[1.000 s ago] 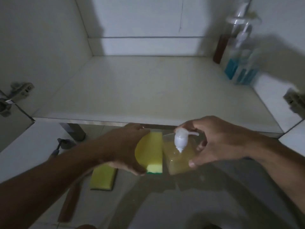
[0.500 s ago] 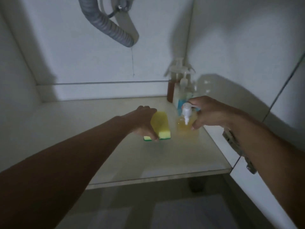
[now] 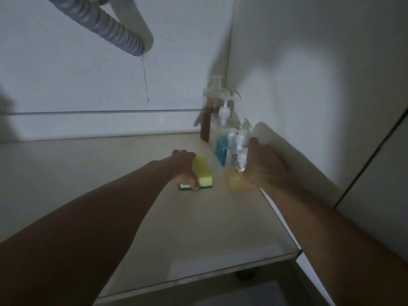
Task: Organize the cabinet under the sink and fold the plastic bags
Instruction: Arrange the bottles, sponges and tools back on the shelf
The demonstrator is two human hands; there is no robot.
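Both arms reach into the dim cabinet under the sink. The left hand (image 3: 184, 167) curls over a yellow sponge (image 3: 204, 173) with a green underside, fingers over its top and thumb at the near edge, so its grip is closed on the sponge, which lies flat on the cabinet floor (image 3: 154, 217). Just right of it, the right hand (image 3: 262, 166) wraps a small pump bottle of yellowish liquid (image 3: 237, 181) from the right, its grip closed around the bottle near the white pump; the bottle's base meets the cabinet floor. Behind them, in the back right corner, stand a bottle with a blue label (image 3: 221, 144) and a taller bottle of brown liquid (image 3: 207, 120), close together. A ribbed grey drain hose (image 3: 106, 23) curves down from above at the back left.
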